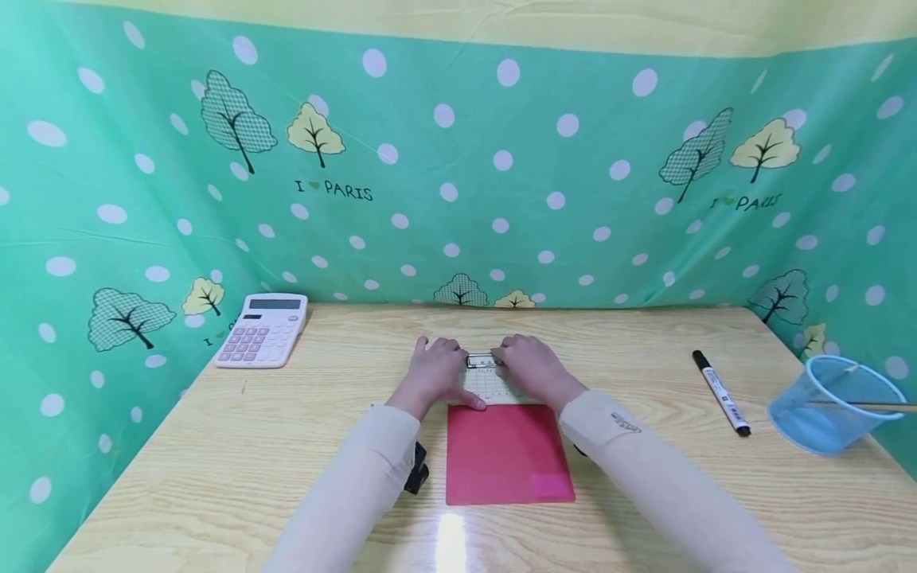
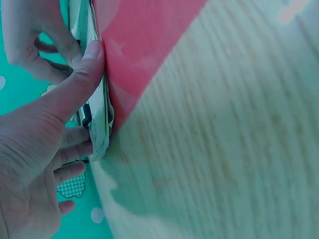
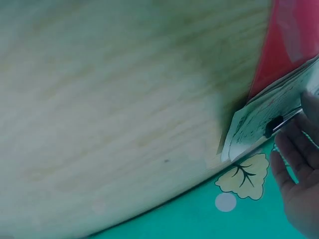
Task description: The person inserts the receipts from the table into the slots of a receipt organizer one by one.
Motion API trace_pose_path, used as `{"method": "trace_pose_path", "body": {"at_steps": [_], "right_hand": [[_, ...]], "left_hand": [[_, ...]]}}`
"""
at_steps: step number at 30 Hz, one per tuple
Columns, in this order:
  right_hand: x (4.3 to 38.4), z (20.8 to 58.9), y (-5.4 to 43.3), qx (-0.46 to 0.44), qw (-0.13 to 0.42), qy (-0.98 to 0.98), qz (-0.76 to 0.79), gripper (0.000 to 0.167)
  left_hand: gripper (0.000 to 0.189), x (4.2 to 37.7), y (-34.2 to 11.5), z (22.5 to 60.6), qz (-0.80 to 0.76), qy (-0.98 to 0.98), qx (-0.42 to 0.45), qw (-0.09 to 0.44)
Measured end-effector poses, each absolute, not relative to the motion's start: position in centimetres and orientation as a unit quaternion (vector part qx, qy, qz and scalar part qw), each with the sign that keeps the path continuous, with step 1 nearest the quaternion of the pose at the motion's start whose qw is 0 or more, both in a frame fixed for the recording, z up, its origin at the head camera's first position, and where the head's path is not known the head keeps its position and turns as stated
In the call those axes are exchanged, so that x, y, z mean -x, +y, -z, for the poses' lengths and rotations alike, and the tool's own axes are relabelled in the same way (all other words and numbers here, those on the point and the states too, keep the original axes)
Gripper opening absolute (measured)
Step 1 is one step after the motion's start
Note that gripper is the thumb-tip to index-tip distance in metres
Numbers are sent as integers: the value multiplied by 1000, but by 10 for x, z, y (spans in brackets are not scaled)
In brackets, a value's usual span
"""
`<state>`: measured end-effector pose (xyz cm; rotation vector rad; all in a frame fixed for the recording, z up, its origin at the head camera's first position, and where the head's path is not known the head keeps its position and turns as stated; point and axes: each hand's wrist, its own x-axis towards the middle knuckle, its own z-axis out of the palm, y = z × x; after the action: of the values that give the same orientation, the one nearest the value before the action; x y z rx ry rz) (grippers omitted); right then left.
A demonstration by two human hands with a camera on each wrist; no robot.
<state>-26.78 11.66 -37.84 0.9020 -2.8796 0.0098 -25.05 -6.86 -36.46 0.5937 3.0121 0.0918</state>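
At the top of the red sheet or folder (image 1: 505,458) is a stack of printed papers (image 1: 489,386), tilted up from the table. A black clip with a silver wire (image 1: 482,360) sits on the papers' far edge. My left hand (image 1: 435,374) holds the stack's left part, its thumb on the near face and its fingers at the far edge, as the left wrist view shows. With bent fingers my right hand (image 1: 533,368) pinches the right end of the clip. In the right wrist view, the clip's black end (image 3: 273,126) shows beside that hand's fingers; its thumb is partly cut off.
A calculator (image 1: 263,331) lies at the back left. On the right are a marker (image 1: 721,393) and a blue mesh pen cup (image 1: 805,422), tipped and holding a thin stick. A small black object (image 1: 417,469) shows beside the left sleeve. A dotted green curtain (image 1: 501,195) hangs behind the table.
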Motion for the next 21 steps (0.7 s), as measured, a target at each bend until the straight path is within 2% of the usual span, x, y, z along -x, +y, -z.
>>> {"method": "trace_pose_path", "body": {"at_steps": [4,8,15,21], "right_hand": [[258,374,127,-288,44,-956,-28,46],[247,370,139,-268,29,-961,-56,52],[217,369,160,-236,-1,-965,-111,51],[194,377,173,-230,-20,-962,-147,61]], "left_hand": [[100,249,-72,369,-43,978,-198,40],[106,246,-77,373,-71,976,-204,41],[92,225,-89,375,-75,967,-243,30],[85,207,-94,375,-71,964,-253,43]]}}
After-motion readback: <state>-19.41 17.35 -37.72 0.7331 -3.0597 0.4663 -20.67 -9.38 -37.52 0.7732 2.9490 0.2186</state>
